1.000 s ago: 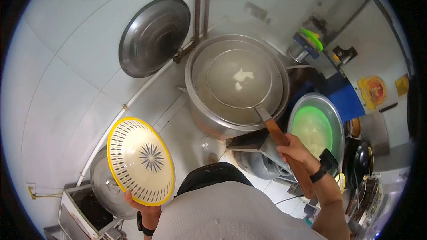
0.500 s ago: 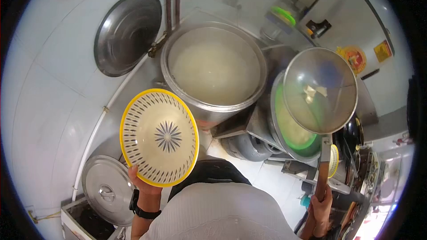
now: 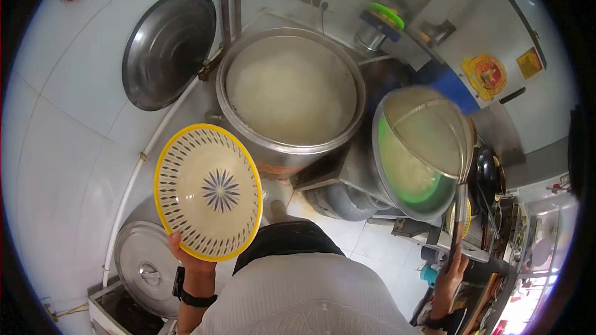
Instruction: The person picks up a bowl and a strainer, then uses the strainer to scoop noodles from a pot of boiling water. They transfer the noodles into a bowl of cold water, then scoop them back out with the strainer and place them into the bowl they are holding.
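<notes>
My left hand [image 3: 187, 252] grips the lower rim of a cream plate [image 3: 210, 220] with a yellow edge and a dark star pattern, its face toward the camera. My right hand [image 3: 452, 271] is closed round the handle of a large strainer [image 3: 428, 139]. The strainer is tilted over a metal basin [image 3: 429, 212] with pale contents and a green inner ring. Left of the basin stands a big steel pot [image 3: 298, 148] of cloudy, steaming liquid. Nothing can be made out inside the strainer.
A dark round lid [image 3: 169, 49] is at the left wall. Another metal lid [image 3: 133, 273] leans low at the left. A gas cylinder [image 3: 341, 201] stands under the counter. A black pan [image 3: 487, 170] is at the right, and a pipe [image 3: 127, 195] runs along the left wall.
The strainer has tipped from facing the camera to a slant over the basin, and the pale pieces in it no longer show. The plate has shifted slightly left in view.
</notes>
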`<state>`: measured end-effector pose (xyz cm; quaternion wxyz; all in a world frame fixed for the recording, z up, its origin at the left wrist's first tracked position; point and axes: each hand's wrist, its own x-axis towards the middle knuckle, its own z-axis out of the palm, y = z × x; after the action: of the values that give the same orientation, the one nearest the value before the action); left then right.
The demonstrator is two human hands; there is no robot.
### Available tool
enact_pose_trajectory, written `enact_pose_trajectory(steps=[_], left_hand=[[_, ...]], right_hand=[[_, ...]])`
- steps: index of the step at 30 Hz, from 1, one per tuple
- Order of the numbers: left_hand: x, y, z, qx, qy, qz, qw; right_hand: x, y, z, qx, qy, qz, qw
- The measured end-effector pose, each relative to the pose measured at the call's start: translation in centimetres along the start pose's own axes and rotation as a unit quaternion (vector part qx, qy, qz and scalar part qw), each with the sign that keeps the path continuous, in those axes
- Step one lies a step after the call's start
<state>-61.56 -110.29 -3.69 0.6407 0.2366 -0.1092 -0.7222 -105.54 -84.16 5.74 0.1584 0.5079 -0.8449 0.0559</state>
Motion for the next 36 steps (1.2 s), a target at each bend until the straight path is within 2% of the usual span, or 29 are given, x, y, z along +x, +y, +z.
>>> enact_pose_trajectory(steps=[4,6,8,11,13,14,16,17,19,20,22,23,25,27,28,30,31,33,35,36], left_hand=[[-0.6,0.3,-0.9,-0.036,0.007,0.004,0.999],[-1.1,0.5,-2.4,-0.028,0.019,0.027,0.999],[-2.0,0.7,-3.1,-0.019,0.032,0.051,0.998],[-3.7,1.0,-2.8,-0.012,0.101,0.089,0.991],[-5.3,1.3,-3.4,-0.016,0.176,0.146,0.973],[-6.2,1.3,-3.8,-0.016,0.182,0.153,0.971],[-8.0,0.9,-4.8,0.002,0.242,0.197,0.95],[-8.7,0.6,-5.0,0.001,0.248,0.2,0.948],[-9.7,0.3,-4.9,0.08,0.32,0.216,0.919],[-10.0,0.1,-4.5,0.08,0.324,0.216,0.918],[-9.9,-0.5,-3.2,0.019,0.381,0.217,0.898],[-9.8,-0.7,-2.3,0.018,0.381,0.22,0.898],[-9.4,-0.8,-0.9,0.023,0.437,0.243,0.866],[-9.9,-0.5,-1.4,0.013,0.43,0.249,0.868],[-10.2,-0.5,-1.4,0.002,0.422,0.252,0.871],[-10.3,-0.3,-1.2,0.008,0.413,0.254,0.875],[-10.2,-0.1,-0.9,0.016,0.401,0.256,0.88],[-9.3,0.0,-0.1,0.03,0.4,0.264,0.877],[-8.7,-0.1,0.2,0.046,0.396,0.268,0.877],[-8.5,0.0,-0.1,0.036,0.374,0.245,0.894]], right_hand=[[9.1,-2.2,0.6,-0.039,-0.038,-0.007,0.998],[15.9,-3.5,3.0,-0.016,-0.021,-0.119,0.993],[23.0,-5.6,6.4,-0.015,-0.082,-0.166,0.983],[32.6,-11.6,12.4,-0.115,-0.081,-0.246,0.959],[36.3,-16.4,14.2,-0.167,-0.141,-0.245,0.945],[37.4,-17.6,14.9,-0.164,-0.141,-0.253,0.943],[39.5,-19.8,16.7,-0.163,-0.223,-0.265,0.924],[41.3,-18.7,19.4,-0.163,-0.224,-0.272,0.922],[45.0,-14.3,25.5,-0.211,-0.193,-0.5,0.818],[44.6,-15.5,23.5,-0.21,-0.194,-0.503,0.815],[43.2,-19.6,16.0,-0.07,-0.463,-0.454,0.758],[45.4,-15.8,24.4,-0.17,-0.506,-0.423,0.732],[40.7,-22.3,14.3,-0.043,-0.59,-0.368,0.717],[40.0,-19.0,23.4,0.093,-0.702,-0.235,0.666],[39.0,-20.2,22.4,0.091,-0.703,-0.238,0.664],[36.5,-23.2,20.8,0.207,-0.744,-0.01,0.635],[35.7,-23.7,21.2,0.209,-0.744,-0.013,0.634],[34.3,-24.1,22.2,0.349,-0.746,0.113,0.556],[33.2,-24.5,22.0,0.394,-0.722,0.133,0.552],[32.5,-24.6,21.9,0.435,-0.697,0.153,0.549]])
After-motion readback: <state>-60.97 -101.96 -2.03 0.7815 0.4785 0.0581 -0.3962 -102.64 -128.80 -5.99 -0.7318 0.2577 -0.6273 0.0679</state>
